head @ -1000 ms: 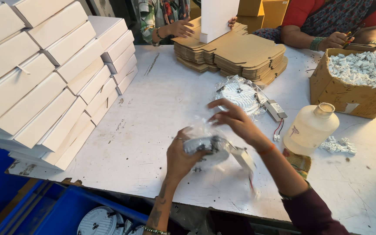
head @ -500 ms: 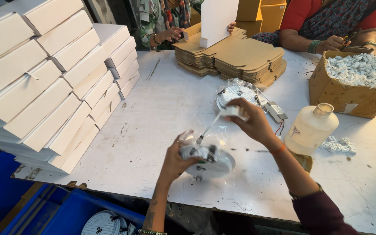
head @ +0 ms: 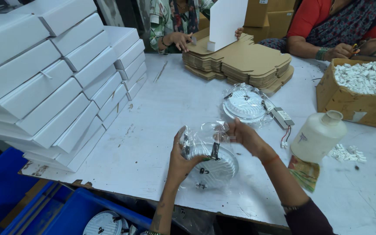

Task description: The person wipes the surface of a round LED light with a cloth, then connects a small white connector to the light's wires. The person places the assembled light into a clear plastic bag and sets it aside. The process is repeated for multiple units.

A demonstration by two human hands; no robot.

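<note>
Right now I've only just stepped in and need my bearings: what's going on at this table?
A person holds a round white light fitting in a clear plastic bag, left hand gripping its edge, right hand pinching the bag's top. A second bagged fitting lies further along the table, near a white bottle. White boxes are stacked on the left. Across the table, other people handle flat cardboard.

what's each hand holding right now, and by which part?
Both grip the clear plastic bag around a round white light fitting: left hand at the bag's left side, right hand at its upper right edge.
</note>
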